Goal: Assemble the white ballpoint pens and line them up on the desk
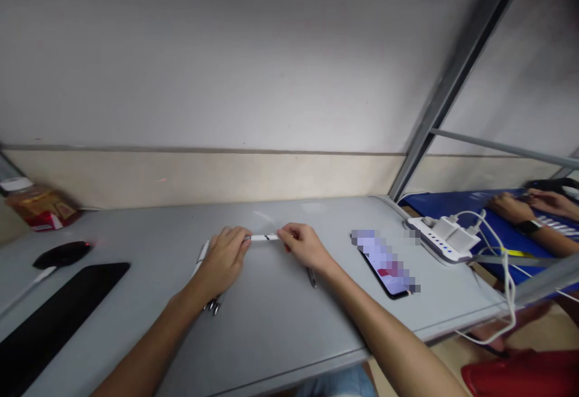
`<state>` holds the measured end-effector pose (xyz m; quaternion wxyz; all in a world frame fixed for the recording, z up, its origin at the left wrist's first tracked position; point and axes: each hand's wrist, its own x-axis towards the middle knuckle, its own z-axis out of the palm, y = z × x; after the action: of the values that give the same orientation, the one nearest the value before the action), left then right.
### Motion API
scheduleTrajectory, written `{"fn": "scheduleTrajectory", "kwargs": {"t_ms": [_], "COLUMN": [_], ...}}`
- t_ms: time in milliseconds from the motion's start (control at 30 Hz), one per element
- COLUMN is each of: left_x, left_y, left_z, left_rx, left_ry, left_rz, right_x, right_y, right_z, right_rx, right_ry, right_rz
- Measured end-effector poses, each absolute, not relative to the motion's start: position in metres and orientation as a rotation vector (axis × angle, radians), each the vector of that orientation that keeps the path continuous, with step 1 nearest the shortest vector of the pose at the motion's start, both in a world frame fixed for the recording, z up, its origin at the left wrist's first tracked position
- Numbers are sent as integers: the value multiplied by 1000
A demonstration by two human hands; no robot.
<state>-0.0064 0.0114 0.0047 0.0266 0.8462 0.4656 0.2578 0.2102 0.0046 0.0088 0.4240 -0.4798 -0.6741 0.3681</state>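
Observation:
A white pen (pixel 263 238) with a dark mark stretches level between my two hands, just over the grey desk (pixel 271 318). My left hand (pixel 226 255) pinches its left end, and my right hand (pixel 303 245) grips the right end with thumb and fingers. Beneath and beside my left hand lie several pens (pixel 212 308), partly hidden by the hand; their silvery tips point toward me, and a white part shows at the hand's upper left. Another pen (pixel 312 277) rests on the desk below my right wrist, partly covered.
A lit phone (pixel 382 264) lies to the right, before a white power strip (pixel 438 240) with chargers and cables. On the left are a black tablet-like slab (pixel 67 312), a dark oval device (pixel 62 255) and a jar (pixel 40 206). Another person's hands (pixel 513 209) show over a blue table.

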Motion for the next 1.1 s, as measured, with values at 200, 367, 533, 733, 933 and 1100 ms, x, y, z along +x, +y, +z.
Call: {"fn": "scheduleTrajectory", "kwargs": {"t_ms": [200, 367, 533, 733, 933, 1100], "left_x": [-6, -12, -18, -20, -22, -20], "left_y": [7, 7, 14, 14, 14, 14], "left_z": [10, 6, -3, 0, -1, -5], "left_rx": [2624, 2640, 2766, 2703, 2563, 2513], "left_ry": [1373, 1351, 1351, 1395, 1313, 1301], "left_rz": [799, 781, 722, 773, 783, 782], "right_x": [213, 211, 208, 206, 206, 213], "right_y": [9, 8, 7, 1, -1, 0], "right_z": [7, 8, 5, 9, 9, 10], "right_rx": [-1248, -1140, -1132, -1050, -1007, -940], "right_ry": [-1608, -1631, -1680, -1881, -2061, -2192], "right_rz": [1259, 1315, 1270, 937, 455, 265]}}
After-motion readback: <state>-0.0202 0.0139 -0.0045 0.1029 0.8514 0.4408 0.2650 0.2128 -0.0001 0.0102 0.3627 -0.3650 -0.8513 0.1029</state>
